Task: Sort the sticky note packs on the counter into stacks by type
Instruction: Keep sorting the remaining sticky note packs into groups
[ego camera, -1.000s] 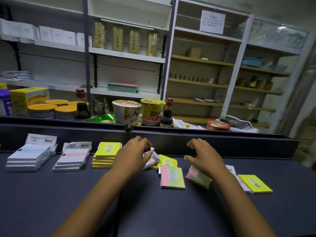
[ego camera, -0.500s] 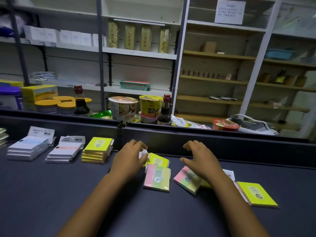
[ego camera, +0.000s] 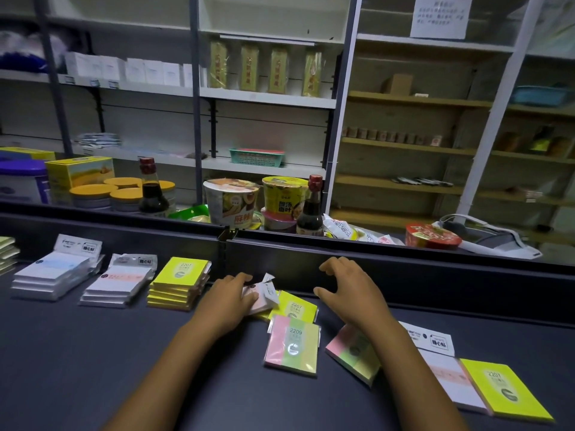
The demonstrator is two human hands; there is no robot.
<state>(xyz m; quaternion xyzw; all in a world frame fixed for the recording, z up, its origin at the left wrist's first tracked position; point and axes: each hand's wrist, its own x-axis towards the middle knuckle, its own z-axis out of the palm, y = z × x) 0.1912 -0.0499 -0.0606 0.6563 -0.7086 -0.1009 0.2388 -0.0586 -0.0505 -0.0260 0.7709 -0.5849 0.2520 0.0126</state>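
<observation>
On the dark counter [ego camera: 93, 368] stand three sorted stacks: white-blue packs [ego camera: 51, 275], white-pink packs [ego camera: 116, 283] and yellow packs [ego camera: 177, 283]. My left hand [ego camera: 228, 298] grips a white-pink pack [ego camera: 263, 295] lifted at its right end, above a loose yellow pack [ego camera: 295, 307]. In front lies a pink-green-yellow striped pack [ego camera: 292, 348]. My right hand [ego camera: 351, 295] hovers with curled fingers over a second striped pack [ego camera: 353, 353] and holds nothing. At the right lie a white-pink pack [ego camera: 441, 365] and a yellow pack [ego camera: 504, 391].
A raised dark ledge [ego camera: 404, 256] runs along the counter's far side. Behind it stand noodle cups [ego camera: 231, 200], soy sauce bottles [ego camera: 152, 189], yellow-lidded jars [ego camera: 90, 195] and shelving. More pale yellow packs [ego camera: 6, 253] show at the far left edge.
My left hand has closed round the white-pink pack and raised it off the yellow pack. My right hand has lifted slightly from the striped pack. The view has shifted left.
</observation>
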